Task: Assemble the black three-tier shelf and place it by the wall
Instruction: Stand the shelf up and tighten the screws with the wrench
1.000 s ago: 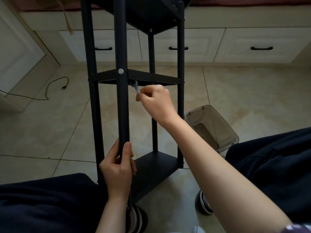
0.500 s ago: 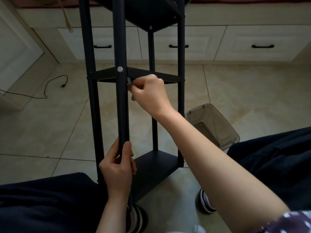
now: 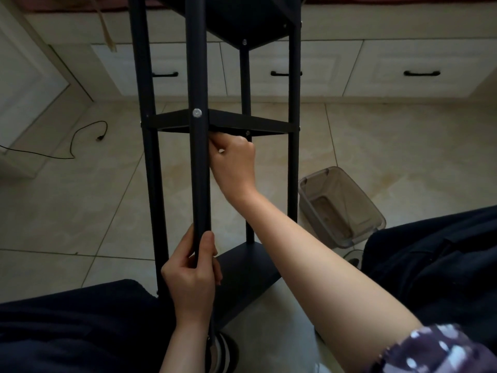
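The black three-tier shelf (image 3: 293, 168) stands upright on the tiled floor between my knees. My left hand (image 3: 192, 275) grips its near post low down, above the bottom tier. My right hand (image 3: 232, 160) is curled just under the middle tier (image 3: 242, 122), right beside the near post. It holds a small light tool whose tip barely shows between the fingers; most of the tool is hidden. A silver screw head (image 3: 197, 112) sits on the near post at the middle tier's height.
A clear plastic bin (image 3: 340, 208) stands on the floor right of the shelf. A black cable (image 3: 72, 141) lies on the tiles at left. White drawers (image 3: 419, 68) with black handles run along the far wall. My dark-trousered legs flank the shelf.
My right hand has kept working under the middle tier, shifting close to the near post; the light tool, plainly visible a second ago, is now mostly hidden in the fingers. My left hand has not moved.
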Tool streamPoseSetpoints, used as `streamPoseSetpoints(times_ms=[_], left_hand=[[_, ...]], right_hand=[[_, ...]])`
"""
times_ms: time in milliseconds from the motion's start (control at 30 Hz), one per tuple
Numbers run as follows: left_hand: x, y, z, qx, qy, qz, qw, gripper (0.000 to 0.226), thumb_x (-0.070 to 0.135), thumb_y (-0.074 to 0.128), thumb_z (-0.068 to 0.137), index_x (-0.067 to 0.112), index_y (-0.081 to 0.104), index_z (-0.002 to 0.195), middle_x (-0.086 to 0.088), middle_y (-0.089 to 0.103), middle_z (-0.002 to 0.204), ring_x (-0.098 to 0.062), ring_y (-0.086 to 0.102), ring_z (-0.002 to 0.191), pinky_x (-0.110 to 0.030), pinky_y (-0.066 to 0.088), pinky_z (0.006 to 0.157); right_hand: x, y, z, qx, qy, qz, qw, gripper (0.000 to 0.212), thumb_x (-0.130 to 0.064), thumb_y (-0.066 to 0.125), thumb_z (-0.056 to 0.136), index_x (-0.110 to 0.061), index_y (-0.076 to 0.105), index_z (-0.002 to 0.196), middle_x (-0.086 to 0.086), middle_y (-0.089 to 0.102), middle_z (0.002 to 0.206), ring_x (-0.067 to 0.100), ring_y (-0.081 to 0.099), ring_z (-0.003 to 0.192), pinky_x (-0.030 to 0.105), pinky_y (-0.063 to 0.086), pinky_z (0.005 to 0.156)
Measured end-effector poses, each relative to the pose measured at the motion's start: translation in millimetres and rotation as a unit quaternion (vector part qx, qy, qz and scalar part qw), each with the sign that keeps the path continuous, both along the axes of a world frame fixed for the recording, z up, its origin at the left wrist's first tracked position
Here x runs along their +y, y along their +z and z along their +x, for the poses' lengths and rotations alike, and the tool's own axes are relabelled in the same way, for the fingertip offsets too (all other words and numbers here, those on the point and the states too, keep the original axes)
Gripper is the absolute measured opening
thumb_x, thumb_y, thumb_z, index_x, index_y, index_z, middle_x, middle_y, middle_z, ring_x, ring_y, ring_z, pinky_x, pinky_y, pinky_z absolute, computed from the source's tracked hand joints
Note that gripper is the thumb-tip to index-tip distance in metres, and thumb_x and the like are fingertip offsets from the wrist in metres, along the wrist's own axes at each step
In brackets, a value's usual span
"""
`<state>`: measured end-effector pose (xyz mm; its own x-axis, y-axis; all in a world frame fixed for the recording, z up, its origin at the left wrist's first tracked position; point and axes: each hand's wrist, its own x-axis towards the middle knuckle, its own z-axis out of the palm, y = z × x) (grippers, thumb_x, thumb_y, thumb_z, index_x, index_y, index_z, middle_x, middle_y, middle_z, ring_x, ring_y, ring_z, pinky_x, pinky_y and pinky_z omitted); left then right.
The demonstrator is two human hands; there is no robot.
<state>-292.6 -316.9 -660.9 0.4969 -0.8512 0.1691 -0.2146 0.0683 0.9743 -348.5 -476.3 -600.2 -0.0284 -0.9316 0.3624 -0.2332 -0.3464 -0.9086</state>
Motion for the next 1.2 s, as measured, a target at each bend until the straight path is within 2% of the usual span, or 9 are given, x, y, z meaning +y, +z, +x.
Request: streamPoseSetpoints(times_ms=[233, 467, 533, 600, 700, 767, 867, 1000, 1200], left_hand=[[0.0, 2.0, -0.1, -0.025, -0.012, -0.006, 1.0, 0.025, 0.04, 0.055, 0.096, 0.021, 0.066, 0.085, -0.007, 0.054, 0.056, -0.021, 0.049, 0.038, -0.027, 0.04, 0.037], [-0.1, -0.7, 0.1, -0.013, -0.01, -0.001, 1.0, 0.026, 0.034, 0.057, 0.098, 0.011, 0.067, 0.091, -0.008, 0.054, 0.057, -0.02, 0.049, 0.038, -0.025, 0.04, 0.038], [0.1, -2.1, 0.8, -0.014, -0.009, 0.002, 1.0, 0.028, 0.032, 0.057, 0.099, 0.006, 0.067, 0.094, -0.007, 0.055, 0.058, -0.019, 0.049, 0.038, -0.024, 0.04, 0.038], [-0.1, -1.9, 0.6, -0.009, -0.008, 0.001, 1.0, 0.032, 0.035, 0.056, 0.098, 0.005, 0.067, 0.094, -0.007, 0.055, 0.058, -0.019, 0.05, 0.038, -0.024, 0.04, 0.038], [-0.4, -0.6, -0.5, -0.004, -0.002, -0.001, 1.0, 0.039, 0.043, 0.055, 0.095, 0.006, 0.068, 0.095, -0.006, 0.056, 0.059, -0.019, 0.05, 0.039, -0.025, 0.04, 0.038], [-0.1, 0.1, -0.7, -0.002, -0.002, -0.005, 1.0, 0.037, 0.044, 0.055, 0.095, 0.009, 0.068, 0.094, -0.004, 0.056, 0.06, -0.019, 0.05, 0.039, -0.026, 0.04, 0.037], [0.1, -0.3, 0.2, 0.002, 0.003, -0.008, 1.0, 0.037, 0.045, 0.055, 0.095, 0.01, 0.068, 0.095, -0.003, 0.056, 0.061, -0.019, 0.05, 0.039, -0.027, 0.04, 0.037], [0.1, -1.1, 0.3, 0.013, 0.013, -0.01, 1.0, 0.037, 0.044, 0.056, 0.095, 0.009, 0.068, 0.096, -0.003, 0.057, 0.063, -0.018, 0.05, 0.038, -0.025, 0.04, 0.036], [0.6, 0.0, -0.2, 0.009, 0.016, -0.007, 1.0, 0.03, 0.043, 0.056, 0.096, 0.017, 0.068, 0.088, -0.003, 0.057, 0.064, -0.019, 0.05, 0.038, -0.024, 0.04, 0.037]], right_hand=[[-2.6, -7.9, 10.1, -0.038, -0.011, 0.008, 0.999, 0.014, -0.008, 0.065, 0.094, 0.0, 0.076, 0.091, 0.01, 0.074, 0.08, 0.023, 0.069, 0.076, 0.043, 0.055, 0.073], [-3.1, -8.8, 4.4, -0.036, -0.014, -0.008, 0.999, 0.016, -0.011, 0.062, 0.095, -0.002, 0.075, 0.093, 0.008, 0.074, 0.081, 0.021, 0.068, 0.075, 0.041, 0.055, 0.073], [-2.8, -10.4, 0.0, -0.021, -0.004, -0.006, 1.0, 0.016, -0.011, 0.061, 0.095, -0.002, 0.074, 0.09, 0.004, 0.073, 0.079, 0.012, 0.066, 0.072, 0.031, 0.055, 0.07], [-0.4, -12.6, -6.5, -0.003, 0.014, 0.004, 1.0, 0.016, -0.01, 0.06, 0.096, -0.002, 0.073, 0.09, -0.004, 0.07, 0.078, -0.002, 0.062, 0.067, 0.012, 0.048, 0.066], [5.1, -14.1, -17.4, 0.02, 0.052, 0.035, 0.998, 0.016, -0.01, 0.057, 0.098, -0.002, 0.071, 0.096, -0.002, 0.07, 0.079, -0.006, 0.061, 0.067, 0.006, 0.045, 0.066], [8.2, -11.7, -23.2, 0.035, 0.068, 0.057, 0.996, 0.017, -0.011, 0.054, 0.099, -0.005, 0.07, 0.098, -0.004, 0.067, 0.076, -0.002, 0.062, 0.067, 0.008, 0.046, 0.064], [11.7, -3.6, -29.3, 0.06, 0.082, 0.073, 0.992, 0.019, -0.012, 0.052, 0.1, -0.007, 0.07, 0.099, -0.009, 0.062, 0.075, 0.01, 0.062, 0.066, 0.02, 0.05, 0.062], [11.2, 9.9, -35.4, 0.103, 0.093, 0.097, 0.986, 0.02, -0.016, 0.051, 0.099, -0.011, 0.071, 0.099, -0.009, 0.062, 0.081, 0.006, 0.059, 0.068, 0.017, 0.047, 0.061], [8.8, 25.8, -38.2, 0.151, 0.095, 0.106, 0.978, 0.021, -0.019, 0.051, 0.098, -0.015, 0.071, 0.094, 0.001, 0.068, 0.083, 0.015, 0.063, 0.07, 0.039, 0.057, 0.071]])
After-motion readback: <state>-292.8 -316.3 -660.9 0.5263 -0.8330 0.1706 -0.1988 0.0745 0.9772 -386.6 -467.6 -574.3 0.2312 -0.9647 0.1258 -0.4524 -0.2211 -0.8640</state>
